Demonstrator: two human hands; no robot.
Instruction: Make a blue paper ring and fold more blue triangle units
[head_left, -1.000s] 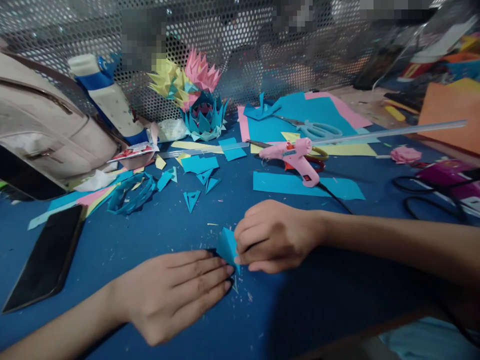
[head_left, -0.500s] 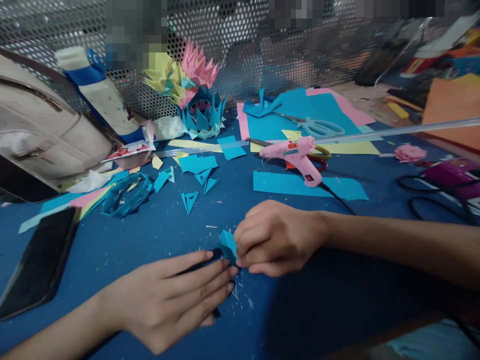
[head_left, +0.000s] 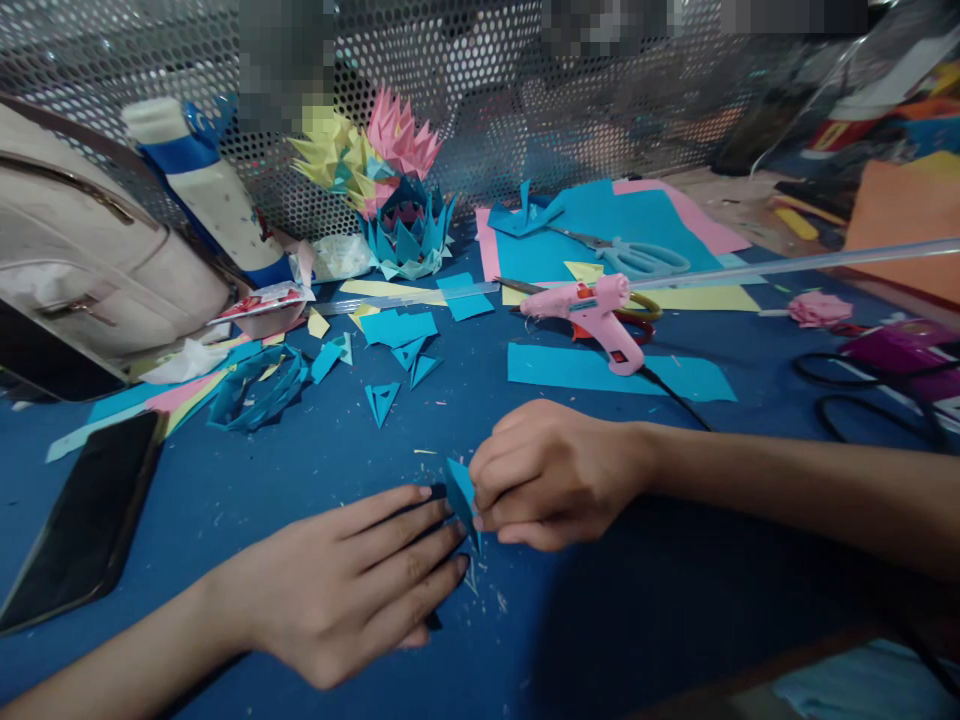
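Note:
Between my hands a small piece of folded blue paper point(head_left: 460, 492) stands tilted just above the blue tabletop. My right hand point(head_left: 544, 475) is closed, pinching its right edge between thumb and fingers. My left hand point(head_left: 349, 580) lies palm down with fingers stretched out, the fingertips right by the paper; whether they touch it I cannot tell. Farther back lie folded blue triangles point(head_left: 382, 402) and a blue paper ring point(head_left: 259, 385). A pink glue gun point(head_left: 592, 310) rests on its side beyond my right hand, near a blue paper strip point(head_left: 622, 372).
A black phone point(head_left: 86, 520) lies at the left, before a pale bag point(head_left: 97, 240) and a bottle point(head_left: 214, 190). Folded paper flowers point(head_left: 405, 140) stand by the perforated metal screen. Light-blue scissors point(head_left: 641, 254) lie on coloured sheets. A purple object point(head_left: 911, 355) with black cable sits right.
The folded blue paper has turned more edge-on in my right hand. My left fingers have shifted slightly left and lie nearly as before.

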